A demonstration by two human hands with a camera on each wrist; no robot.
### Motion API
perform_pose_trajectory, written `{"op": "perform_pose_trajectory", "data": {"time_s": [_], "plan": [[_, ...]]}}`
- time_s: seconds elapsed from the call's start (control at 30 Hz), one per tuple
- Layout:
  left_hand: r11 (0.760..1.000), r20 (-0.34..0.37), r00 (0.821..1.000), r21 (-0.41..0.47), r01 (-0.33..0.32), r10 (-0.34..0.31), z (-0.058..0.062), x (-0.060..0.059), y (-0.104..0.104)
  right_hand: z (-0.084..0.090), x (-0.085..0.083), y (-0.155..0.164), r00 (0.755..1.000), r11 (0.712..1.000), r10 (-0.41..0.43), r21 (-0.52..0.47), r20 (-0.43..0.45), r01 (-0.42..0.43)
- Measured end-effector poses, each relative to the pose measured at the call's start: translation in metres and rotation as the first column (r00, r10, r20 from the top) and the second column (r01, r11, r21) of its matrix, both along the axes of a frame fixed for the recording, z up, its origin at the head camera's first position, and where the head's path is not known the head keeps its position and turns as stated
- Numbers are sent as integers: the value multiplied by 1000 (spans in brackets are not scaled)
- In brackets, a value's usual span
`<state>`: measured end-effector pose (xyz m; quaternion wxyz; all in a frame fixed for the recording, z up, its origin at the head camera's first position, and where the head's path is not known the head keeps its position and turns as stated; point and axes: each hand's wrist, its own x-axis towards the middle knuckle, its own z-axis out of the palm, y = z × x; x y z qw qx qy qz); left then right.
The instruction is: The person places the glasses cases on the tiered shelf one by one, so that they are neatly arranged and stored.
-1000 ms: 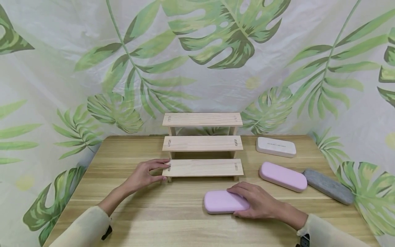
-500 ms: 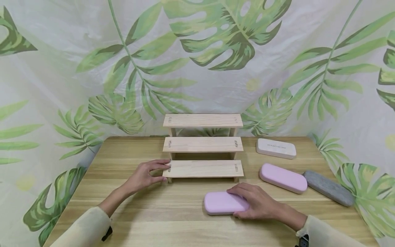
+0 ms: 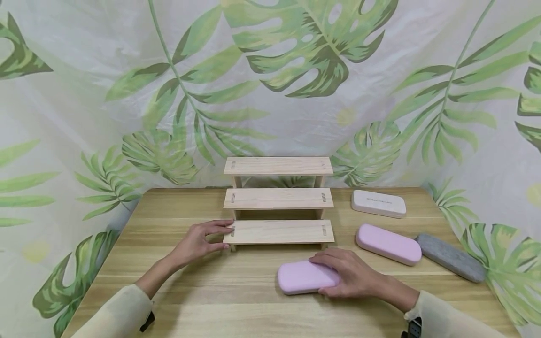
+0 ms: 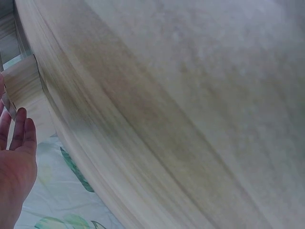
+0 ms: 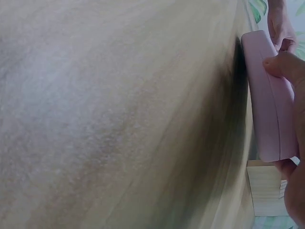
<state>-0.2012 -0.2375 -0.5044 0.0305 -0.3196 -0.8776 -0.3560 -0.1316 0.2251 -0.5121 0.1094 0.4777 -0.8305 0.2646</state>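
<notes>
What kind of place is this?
Probably a small set-up for filming or display: a wooden table in front of a leaf-print cloth, with a little stepped shelf and glasses cases.

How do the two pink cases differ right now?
The near pink case is gripped by the right hand; the far pink case lies untouched. The near one sits in front of the wooden stepped shelf, roughly parallel to the table edge; the far one lies angled to the shelf's right, beside the grey case. Both are pink, oblong, rounded and closed.

Two pink cases (image 3: 305, 277) (image 3: 388, 243), one white case (image 3: 378, 203), one grey case (image 3: 450, 257), one three-step wooden stand (image 3: 279, 199).
</notes>
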Motion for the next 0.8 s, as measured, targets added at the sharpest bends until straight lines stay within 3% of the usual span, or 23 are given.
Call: {"op": "perform_pose_trajectory", "data": {"time_s": [0.33, 0.63, 0.8], "plan": [[1000, 16, 1000, -3, 3, -3, 1, 2, 0, 15, -8, -2, 1000, 999, 30, -39, -3, -30], [1000, -5, 1000, 17, 19, -18, 1, 1, 0, 39, -20, -2, 1000, 999, -28, -40, 10, 29], [999, -31, 999, 21, 28, -27, -2, 0, -1, 51, -28, -2, 999, 997, -33, -74, -28, 31]]}}
